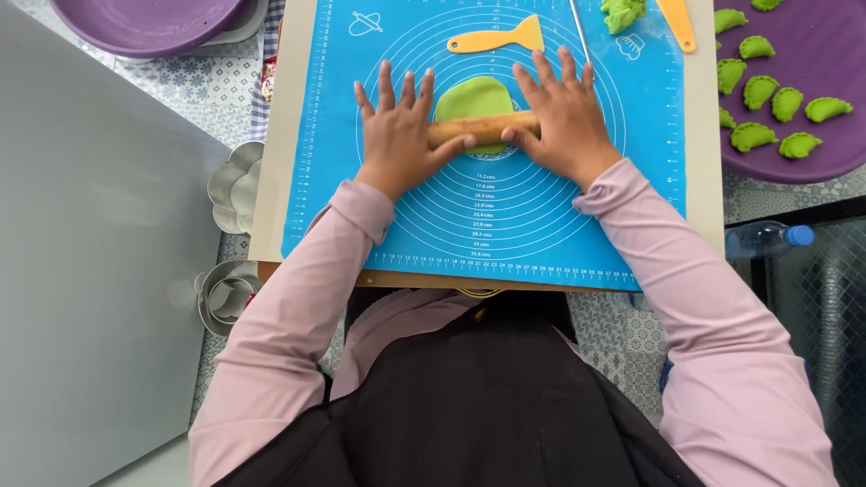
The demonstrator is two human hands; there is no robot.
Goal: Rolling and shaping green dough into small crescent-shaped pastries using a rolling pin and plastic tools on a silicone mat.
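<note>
- Left hand (397, 135) and right hand (561, 117), both ours, lie flat with fingers spread on the two ends of a wooden rolling pin (483, 129), palms pressing down rather than gripping
- Under the pin's middle sits one round sheet of green dough (475, 97), at the centre of the ringed blue baking mat (505, 216) on the table (271, 180)
- We judge that uneven pressure from the two palms could thin one edge until it tears, or push the sheet off the centre rings
- With no flour visible on the mat, we think the dough may stick to the pin or the silicone and wrinkle when lifted
- Our open palms could slide off the pin's ends and dent the sheet
- Our count: one rolling pin, one flattened sheet, one lump of spare green dough (621, 13) at the top edge
- Two yellow scrapers, one (496, 39) just beyond the sheet, the other (677, 22) near the lump
- About ten folded green dumplings (783, 101) on the purple tray (839, 54), some cut off by the frame
- One plastic bottle (767, 239) and two metal cutters (234, 185) beside the board
</note>
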